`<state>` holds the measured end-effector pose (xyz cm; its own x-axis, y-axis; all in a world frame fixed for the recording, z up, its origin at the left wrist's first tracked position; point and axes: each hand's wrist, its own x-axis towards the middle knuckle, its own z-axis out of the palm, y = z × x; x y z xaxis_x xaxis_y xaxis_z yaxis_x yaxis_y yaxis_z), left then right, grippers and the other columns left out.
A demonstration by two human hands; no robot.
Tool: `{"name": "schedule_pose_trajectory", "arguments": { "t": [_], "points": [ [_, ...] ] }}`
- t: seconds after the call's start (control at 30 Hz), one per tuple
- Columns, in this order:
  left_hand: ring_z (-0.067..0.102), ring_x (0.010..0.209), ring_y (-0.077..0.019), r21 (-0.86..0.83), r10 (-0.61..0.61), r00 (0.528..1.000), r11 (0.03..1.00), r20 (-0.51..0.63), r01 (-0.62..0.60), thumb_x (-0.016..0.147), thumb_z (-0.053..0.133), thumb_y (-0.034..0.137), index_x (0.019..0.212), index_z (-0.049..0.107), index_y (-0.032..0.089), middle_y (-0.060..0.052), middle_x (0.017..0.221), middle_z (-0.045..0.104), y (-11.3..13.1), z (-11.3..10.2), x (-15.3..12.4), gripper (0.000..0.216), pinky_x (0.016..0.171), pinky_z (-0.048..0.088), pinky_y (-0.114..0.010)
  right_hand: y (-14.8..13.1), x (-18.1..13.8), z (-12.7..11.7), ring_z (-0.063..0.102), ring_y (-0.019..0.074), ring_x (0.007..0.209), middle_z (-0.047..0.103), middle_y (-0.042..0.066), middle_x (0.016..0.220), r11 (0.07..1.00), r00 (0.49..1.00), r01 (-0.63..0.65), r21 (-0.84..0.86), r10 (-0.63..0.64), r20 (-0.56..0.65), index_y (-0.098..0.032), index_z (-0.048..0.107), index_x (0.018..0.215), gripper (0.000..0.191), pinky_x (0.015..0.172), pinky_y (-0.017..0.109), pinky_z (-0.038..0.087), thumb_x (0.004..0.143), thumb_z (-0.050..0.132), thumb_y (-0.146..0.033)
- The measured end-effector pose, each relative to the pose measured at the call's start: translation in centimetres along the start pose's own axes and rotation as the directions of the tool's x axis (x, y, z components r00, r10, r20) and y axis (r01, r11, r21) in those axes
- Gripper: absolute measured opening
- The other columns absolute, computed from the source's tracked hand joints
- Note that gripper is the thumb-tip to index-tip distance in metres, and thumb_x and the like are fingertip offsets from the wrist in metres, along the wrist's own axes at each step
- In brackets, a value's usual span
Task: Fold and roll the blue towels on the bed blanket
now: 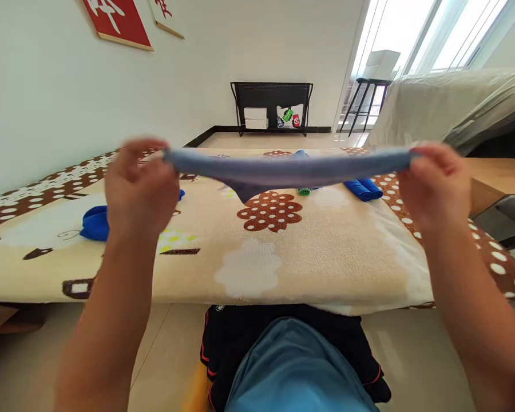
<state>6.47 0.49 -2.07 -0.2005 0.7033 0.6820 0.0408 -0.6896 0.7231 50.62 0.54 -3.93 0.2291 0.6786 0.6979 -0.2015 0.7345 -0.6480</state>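
Head view, looking forward and down. Up in mid-air, stretched wide across the frame: a grey-blue towel [292,169], seen nearly edge-on, sagging a little in the middle with a fold hanging down. Gripped at its left end by the left hand [139,189], fingers curled shut around the corner (blurred, so no telling one finger from another). Gripped at the other end by the right hand [433,186], likewise closed on the cloth, thumb and fingers pinched over the edge. Both held at about the same height, well apart, above the beige blanket [283,263] and clear of it.

Down below, fleecy and patterned with brown polka-dot flowers and a brown dotted border, that same blanket. Lying on it, partly hidden behind the left hand, a bright blue cloth [95,223]. Over on the far right side, just under the stretched towel, two rolled blue towels [363,189] side by side. Near them, toward the middle, a small green roll [303,191].

Further back, against the far wall: a black rack [271,91] with white boxes [256,117] inside. To the right, by the bright window, a black stool [367,100] carrying a white box [381,63]. Beside that, a covered sofa [455,106]. High on the left wall, a red hanging [118,22]. At the bottom edge, a blue shirt [292,366] and black shorts [227,337].
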Motion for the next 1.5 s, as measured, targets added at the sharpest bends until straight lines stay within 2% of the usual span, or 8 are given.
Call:
{"name": "schedule_pose_trajectory", "arguments": {
  "t": [0.13, 0.27, 0.53, 0.97, 1.13, 1.27, 1.4, 1.5],
  "points": [
    [0.068, 0.079, -0.0232, 0.408, -0.468, 0.827, 0.852, 0.311, 0.328, 0.065, 0.080, 0.030, 0.081, 0.077, 0.040, 0.003, 0.085, 0.074, -4.5, -4.9, -9.3, 0.019, 0.075, 0.054, -0.038, 4.4, -9.6, -4.7, 0.063, 0.0147, 0.071, 0.071, 0.004, 0.076, 0.903, 0.919, -0.382, -0.196, 0.394, 0.024, -0.020, 0.076, 0.073, 0.024, 0.067, 0.029, 0.049, 0.057, 0.092, -0.030],
    [0.067, 0.104, -0.0285, 0.529, -0.607, 0.655, 0.772, 0.450, 0.352, 0.078, 0.070, 0.040, 0.085, 0.078, 0.041, 0.000, 0.103, 0.075, -5.5, -7.0, -15.6, 0.011, 0.091, 0.053, -0.040, 5.6, -16.6, -6.8, 0.062, 0.0197, 0.078, 0.068, 0.007, 0.078, 0.738, 0.748, -0.518, -0.432, 0.636, 0.191, -0.019, 0.075, 0.073, 0.027, 0.072, 0.033, 0.048, 0.069, 0.086, -0.043],
    [0.066, 0.093, -0.0234, 0.500, -0.626, 0.719, 0.746, 0.301, 0.440, 0.082, 0.071, 0.043, 0.092, 0.075, 0.033, -0.001, 0.095, 0.072, -6.1, -6.8, -18.7, 0.014, 0.081, 0.053, -0.033, 4.3, -19.3, -6.6, 0.057, 0.0166, 0.074, 0.063, 0.002, 0.076, 0.577, 0.726, -0.480, -0.661, 0.684, 0.070, -0.022, 0.073, 0.107, 0.044, 0.071, 0.029, 0.045, 0.078, 0.076, -0.054],
    [0.062, 0.086, -0.0173, 0.393, -0.606, 0.725, 0.785, 0.328, 0.478, 0.087, 0.070, 0.038, 0.087, 0.066, 0.023, -0.001, 0.088, 0.064, -7.5, -9.3, -20.6, 0.016, 0.075, 0.047, -0.026, 3.0, -22.8, -8.0, 0.067, 0.0270, 0.099, 0.073, 0.006, 0.090, 0.543, 0.768, -0.419, -0.728, 0.639, 0.035, -0.025, 0.077, 0.102, 0.037, 0.090, 0.037, 0.052, 0.079, 0.076, -0.054],
    [0.064, 0.081, -0.0179, 0.488, -0.608, 0.729, 0.762, 0.314, 0.425, 0.093, 0.061, 0.042, 0.080, 0.069, 0.023, -0.001, 0.083, 0.070, -6.9, -10.1, -19.7, 0.024, 0.075, 0.048, -0.027, 2.4, -21.9, -9.6, 0.067, 0.0232, 0.079, 0.074, 0.005, 0.082, 0.458, 0.666, -0.478, -0.750, 0.745, 0.031, -0.024, 0.074, 0.114, 0.047, 0.074, 0.034, 0.054, 0.082, 0.071, -0.058],
    [0.065, 0.082, -0.0186, 0.537, -0.458, 0.861, 0.795, 0.224, 0.283, 0.094, 0.056, 0.046, 0.080, 0.068, 0.024, -0.001, 0.082, 0.071, -7.3, -7.8, -15.2, 0.029, 0.081, 0.050, -0.028, 5.1, -17.0, -9.3, 0.063, 0.0191, 0.071, 0.073, 0.007, 0.081, 0.517, 0.802, -0.459, -0.722, 0.591, -0.087, -0.020, 0.074, 0.102, 0.045, 0.067, 0.031, 0.051, 0.085, 0.065, -0.060],
    [0.069, 0.092, -0.0221, 0.796, -0.641, 0.717, 0.570, 0.274, 0.205, 0.088, 0.056, 0.053, 0.096, 0.070, 0.025, -0.003, 0.095, 0.076, -12.2, -2.2, -8.5, 0.032, 0.086, 0.053, -0.030, 11.9, -10.1, -6.4, 0.068, 0.0192, 0.093, 0.074, 0.007, 0.107, 0.415, 0.735, -0.412, -0.811, 0.677, -0.027, -0.020, 0.071, 0.111, 0.043, 0.082, 0.030, 0.053, 0.086, 0.063, -0.054],
    [0.069, 0.099, -0.0315, 0.878, -0.684, 0.713, 0.427, 0.157, 0.217, 0.079, 0.066, 0.050, 0.073, 0.069, 0.021, -0.011, 0.088, 0.076, -17.6, 2.1, -4.2, 0.030, 0.088, 0.052, -0.036, 17.5, -6.1, -4.1, 0.068, 0.0218, 0.099, 0.073, 0.011, 0.110, 0.276, 0.718, -0.423, -0.863, 0.683, -0.133, -0.016, 0.069, 0.117, 0.044, 0.089, 0.033, 0.052, 0.083, 0.067, -0.044]
  ]
}}
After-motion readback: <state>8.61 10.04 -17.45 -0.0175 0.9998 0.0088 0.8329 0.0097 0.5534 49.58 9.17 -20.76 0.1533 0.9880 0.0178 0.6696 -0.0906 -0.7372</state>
